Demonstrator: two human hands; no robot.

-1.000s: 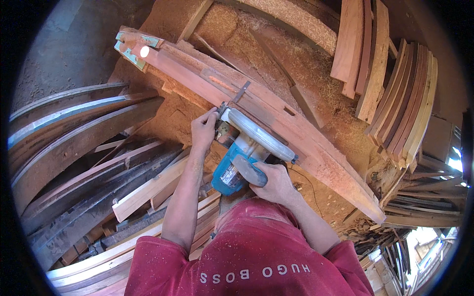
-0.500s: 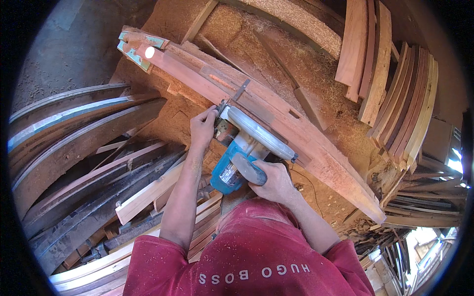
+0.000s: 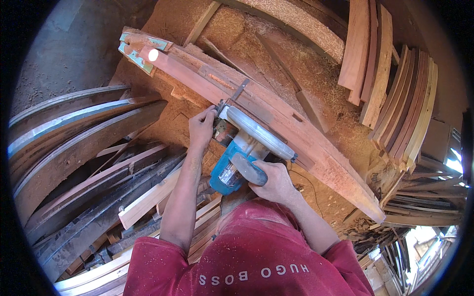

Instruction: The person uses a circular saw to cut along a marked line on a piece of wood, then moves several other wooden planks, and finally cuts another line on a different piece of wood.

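A blue circular saw with a silver blade guard rests at the near edge of a long reddish wooden plank. My right hand is wrapped around the saw's rear handle. At the saw's front end, my left hand pinches the metal base near the guide clamp; its fingertips are partly hidden. A flat metal guide bar sticks out from the base across the plank. Beneath the guard and base, the blade cannot be seen.
Another board with a small slot lies alongside the plank. Blue-green painted wood sits at its far left end. Curved timbers are stacked at left, more curved boards at right. Sawdust covers the floor; a thin cord trails there.
The view has shifted slightly, so the boards sit a little differently in the picture. Both hands keep their holds on the saw, which shows little or no movement along the plank.
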